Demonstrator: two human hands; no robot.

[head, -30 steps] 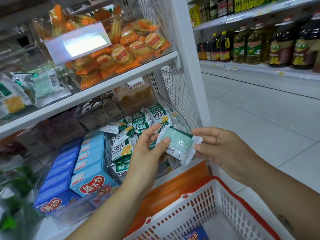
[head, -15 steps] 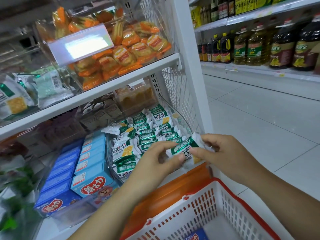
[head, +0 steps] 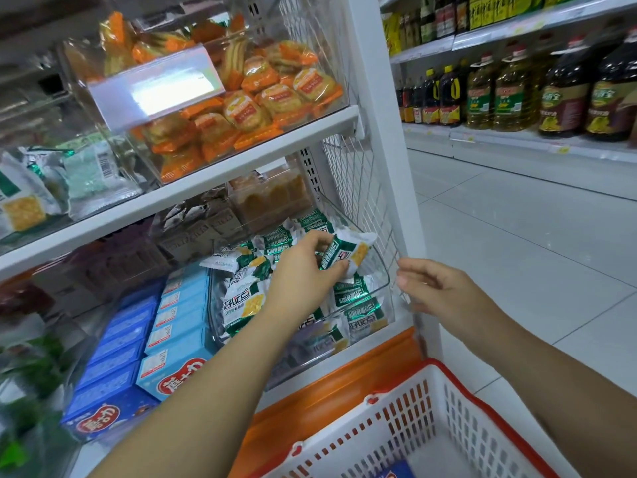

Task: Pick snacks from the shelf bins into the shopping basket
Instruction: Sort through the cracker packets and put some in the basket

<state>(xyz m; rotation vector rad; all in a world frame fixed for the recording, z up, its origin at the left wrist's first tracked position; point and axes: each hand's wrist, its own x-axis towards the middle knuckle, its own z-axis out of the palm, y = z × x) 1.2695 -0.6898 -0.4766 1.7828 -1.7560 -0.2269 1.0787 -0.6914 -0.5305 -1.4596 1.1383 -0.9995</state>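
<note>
I see the packet (head: pixel 346 253) gripped in the left hand (head: pixel 303 281) is green and white with a yellow square, like the packets (head: pixel 241 301) heaped in the clear bin (head: pixel 384 279). The boxes (head: pixel 172 360) beside them are blue, each with a red oval and white lettering. The wrapped biscuits (head: pixel 248 108) above are orange with red labels. The basket (head: pixel 482 401) is white with slotted walls and a red rim. The strip (head: pixel 331 391) under the white shelf (head: pixel 206 181) is orange.

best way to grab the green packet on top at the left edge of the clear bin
From above: the green packet lies topmost at the clear bin's left edge, with nothing covering it. Put the grip across its puffed middle, thumb and fingers on opposite edges; the flat crimped end would likely slip.
</note>
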